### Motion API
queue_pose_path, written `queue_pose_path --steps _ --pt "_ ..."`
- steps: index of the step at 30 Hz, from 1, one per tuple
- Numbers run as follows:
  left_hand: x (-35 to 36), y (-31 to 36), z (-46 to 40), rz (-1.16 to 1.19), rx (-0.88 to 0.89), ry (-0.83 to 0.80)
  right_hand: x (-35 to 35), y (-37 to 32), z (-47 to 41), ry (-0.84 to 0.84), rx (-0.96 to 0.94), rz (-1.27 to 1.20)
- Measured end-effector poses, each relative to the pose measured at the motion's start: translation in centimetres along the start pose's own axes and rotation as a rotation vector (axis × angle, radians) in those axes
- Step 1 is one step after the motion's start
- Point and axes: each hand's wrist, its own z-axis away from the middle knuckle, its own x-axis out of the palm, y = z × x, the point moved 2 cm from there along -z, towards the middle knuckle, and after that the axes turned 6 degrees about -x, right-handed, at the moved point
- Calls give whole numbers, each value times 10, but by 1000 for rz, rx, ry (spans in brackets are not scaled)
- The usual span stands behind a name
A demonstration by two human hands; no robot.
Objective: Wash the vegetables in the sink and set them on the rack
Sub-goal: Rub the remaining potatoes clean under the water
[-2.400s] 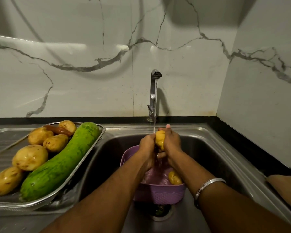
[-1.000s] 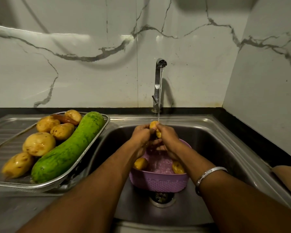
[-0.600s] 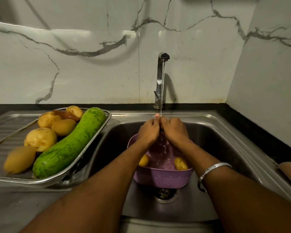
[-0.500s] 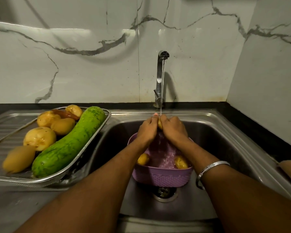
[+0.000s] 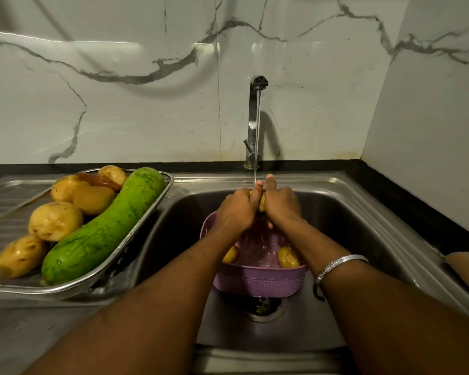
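— Marble wall behind, steel sink [image 5: 344,209] below it. Where's the potato being washed?

— That potato [image 5: 261,203] is squeezed between both hands, right under the stream from the tap [image 5: 256,115], above the purple basket [image 5: 257,282]. Left hand [image 5: 234,209] and right hand [image 5: 282,205] are curled round it, knuckles nearly touching; only a sliver of yellow shows.

— How to do it well?

— I'd roll it so the water reaches every side, and hold it low over the basket so a slip lands there. Two more potatoes, one at the left [image 5: 230,254] and one at the right [image 5: 289,257], lie in the basket.

— And room to move?

— The rack [image 5: 136,239] sits left, on the drainboard, its near corner overhanging the sink edge. It holds a gourd [image 5: 103,231] and several potatoes, so it looks crowded; the free spot is probably near its front rim. The path left crosses the sink lip, so lift clear of that.
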Motion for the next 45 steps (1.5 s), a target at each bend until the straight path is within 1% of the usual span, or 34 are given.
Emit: queue_pose_path --steps 2,4,6,10,12,14,15,16,18,20,23,25,27,28,29,31,33,34,36,37,38,40,42,43,45 --pt "2 -4 -3 142 -62 -77 -4 -6 2 65 -106 74" --pt "2 -6 -6 266 -79 -138 -8 -8 2 96 -120 98" --pt "1 -2 -5 384 -65 -201 -7 -3 -2 77 -27 -31" --pt "0 3 -3 519 -66 -226 -5 3 -2 -37 283 -479" --pt "1 8 0 554 -111 -209 -3 5 0 -85 384 -601" --pt "3 11 1 580 -121 -178 -3 6 1 -104 420 -657" --pt "5 12 1 579 -124 -164 -2 6 1 -92 395 -632" --pt "6 12 1 579 -130 -134 -3 7 -1 -62 325 -541" --pt "8 7 -2 539 -163 -52 -3 5 -2 34 111 -244" --pt "11 -2 -6 490 -205 12 -2 -1 0 69 -102 -4" --pt "5 -6 -8 485 -257 30 0 -12 9 61 -318 182" --pt "0 -5 -5 459 -292 20 4 -17 11 24 -424 284" --pt "-2 1 2 297 -233 85 6 -19 13 -25 -480 334" --pt "-3 4 6 198 -189 138 6 -18 13 -40 -485 310" --pt "-4 7 10 140 -140 188 6 -17 12 -42 -469 240" --pt "-9 15 15 101 -47 262 5 -18 10 -6 -393 64" --pt "-15 20 15 37 47 340 3 -24 6 4 -237 -92" --pt "-18 22 15 6 83 366 2 -26 7 -27 -115 -213" --pt "-21 23 18 34 133 385 3 -26 13 -198 197 -537" --pt "-22 24 21 65 155 394 1 -27 17 -281 312 -646" --pt "-22 24 22 79 183 411 0 -25 18 -345 369 -693" --pt "-21 24 23 70 219 443 -2 -25 18 -407 390 -729" --pt "-18 21 18 78 210 433 -3 -27 16 -370 352 -680" --pt "-15 20 14 102 176 405 -2 -26 13 -292 269 -576" --pt "-11 18 8 211 33 281 -3 -21 7 -62 11 -200"
